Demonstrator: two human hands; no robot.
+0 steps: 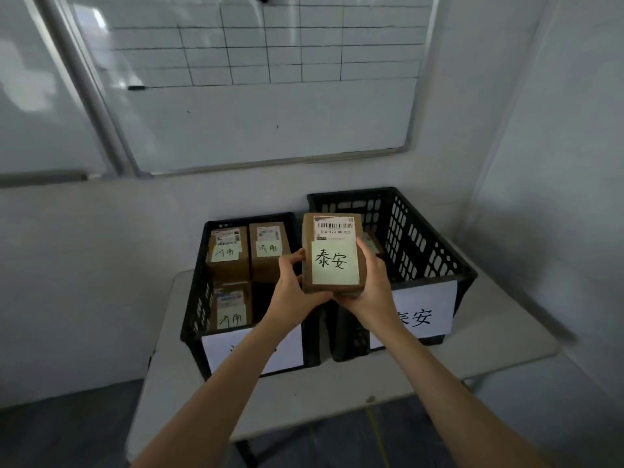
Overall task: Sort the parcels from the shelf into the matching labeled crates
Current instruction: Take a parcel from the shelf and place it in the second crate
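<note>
I hold a brown cardboard parcel [332, 253] with a barcode label and a pale note reading 泰安, above the gap between two black crates. My left hand [292, 282] grips its left edge and bottom; my right hand [371, 282] grips its right side. The left crate [197, 292] holds three parcels [229, 253] with handwritten notes, and my left arm partly hides its white front label [219, 349]. The right crate [425, 241] carries a front label [429, 312] reading 泰安, with one parcel [373, 243] partly visible behind the held one.
Both crates stand on a small white table [337, 390] against the wall. A large whiteboard [253, 96] with a drawn grid hangs above. A white wall closes in on the right; dark floor [67, 434] lies left of and below the table.
</note>
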